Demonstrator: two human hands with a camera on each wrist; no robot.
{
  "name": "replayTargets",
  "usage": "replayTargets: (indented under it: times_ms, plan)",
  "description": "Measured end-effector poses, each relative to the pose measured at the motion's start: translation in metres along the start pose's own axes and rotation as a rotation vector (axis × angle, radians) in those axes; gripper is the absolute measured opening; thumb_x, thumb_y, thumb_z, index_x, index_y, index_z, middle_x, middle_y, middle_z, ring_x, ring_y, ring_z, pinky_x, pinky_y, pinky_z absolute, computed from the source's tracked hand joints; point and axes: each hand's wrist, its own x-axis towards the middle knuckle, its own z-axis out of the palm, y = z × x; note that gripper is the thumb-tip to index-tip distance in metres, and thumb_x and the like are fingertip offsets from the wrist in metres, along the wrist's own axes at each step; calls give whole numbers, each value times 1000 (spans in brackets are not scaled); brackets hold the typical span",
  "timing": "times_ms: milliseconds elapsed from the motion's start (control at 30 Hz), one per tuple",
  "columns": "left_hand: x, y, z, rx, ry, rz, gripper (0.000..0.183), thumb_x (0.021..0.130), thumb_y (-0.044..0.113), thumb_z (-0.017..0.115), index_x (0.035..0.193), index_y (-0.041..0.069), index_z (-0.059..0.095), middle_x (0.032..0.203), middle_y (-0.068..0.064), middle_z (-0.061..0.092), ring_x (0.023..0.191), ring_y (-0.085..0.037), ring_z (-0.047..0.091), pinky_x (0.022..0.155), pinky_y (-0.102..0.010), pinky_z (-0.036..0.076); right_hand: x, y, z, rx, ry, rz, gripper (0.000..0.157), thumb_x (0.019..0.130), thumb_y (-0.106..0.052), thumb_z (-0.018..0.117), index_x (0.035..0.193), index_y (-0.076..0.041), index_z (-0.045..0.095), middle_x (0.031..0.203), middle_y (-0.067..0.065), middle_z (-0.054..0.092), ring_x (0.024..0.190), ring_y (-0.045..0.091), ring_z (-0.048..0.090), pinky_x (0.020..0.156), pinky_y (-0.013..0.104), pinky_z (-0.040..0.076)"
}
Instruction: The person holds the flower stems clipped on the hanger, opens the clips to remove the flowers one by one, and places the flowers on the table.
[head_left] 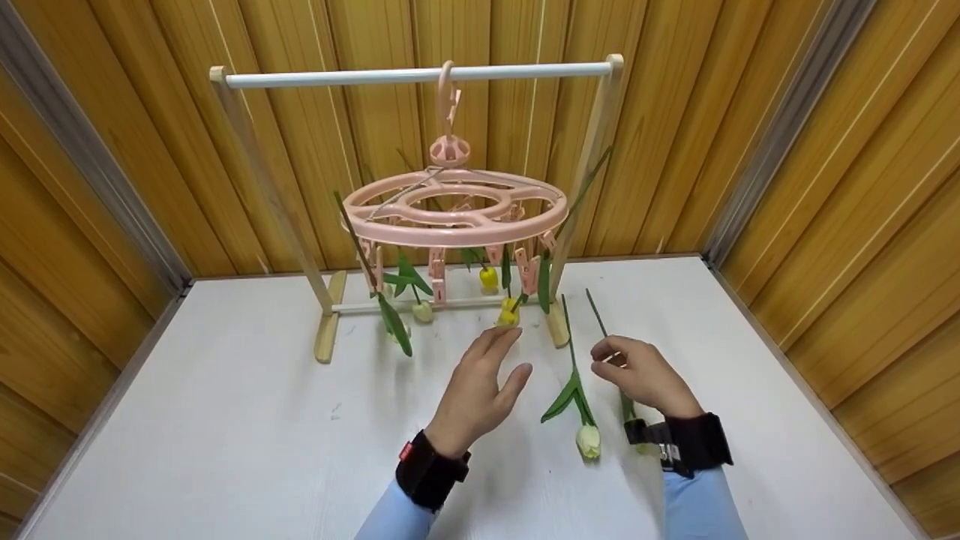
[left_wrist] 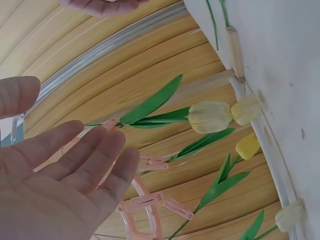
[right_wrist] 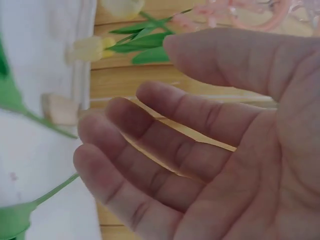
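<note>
Left hand (head_left: 474, 397), lower centre of head view: fingers extended, thumb apart, nothing held. Right hand (head_left: 646, 373), right of centre: fingers loosely bent, thumb apart from them, palm bare in its wrist view.

White tulip (head_left: 589, 442) lies on table (head_left: 225, 420), lower right; second stem (head_left: 597, 311) beside it, bloom mostly behind the right wrist strap (head_left: 697, 441). Other tulips hang from pink hanger (head_left: 457, 238), upper centre.

Risks (judged): left fingertips overlap yellow tulip (head_left: 508, 309) in head view – contact cannot be told. A knock there could swing the hanger or work a stem loose from its clip (head_left: 527, 271). Right strap, if lowered, could drag the bloom.

Writing: none legible – red tag (head_left: 406, 451) on left strap, pale label (head_left: 670, 452) on right, both too small.
</note>
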Motion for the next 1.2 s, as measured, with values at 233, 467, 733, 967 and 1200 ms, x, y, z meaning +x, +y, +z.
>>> replayTargets:
  times_ms: [233,467,733,967,1200]
  plan:
    - [13,8,-4,-130,62,0,46,102,18,64,142,-2,57,139,-18,59,130,-30,58,108,-47,49,-1,-15,1,13,120,-98,11,99,-8,67,109,-4,72,107,11,73,98,28,70,87,42,56]
    - [35,16,-5,-306,149,-50,51,102,16,65,143,-9,50,135,-21,60,121,-33,61,99,-49,53,-1,-29,5,76,255,-129,12,98,-3,68,110,-3,73,107,6,73,96,19,68,83,26,53]
    - [57,25,-6,-562,150,-182,56,102,14,64,151,-3,43,138,-19,60,122,-30,62,100,-42,52,7,-36,12,190,356,-195,14,99,-1,67,111,-4,74,107,8,74,94,15,70,82,18,51]
    - [68,31,-2,-703,177,-220,50,101,8,65,146,-3,49,127,-24,62,113,-30,64,96,-41,53,33,-39,18,267,330,-142,18,98,0,66,115,1,72,113,15,72,99,18,69,82,19,54]
    - [70,36,-6,-785,201,-267,43,101,7,64,141,-3,51,122,-20,65,106,-22,64,87,-29,52,62,-42,20,321,315,-124,23,98,2,66,120,7,68,120,24,68,106,30,69,82,19,54]
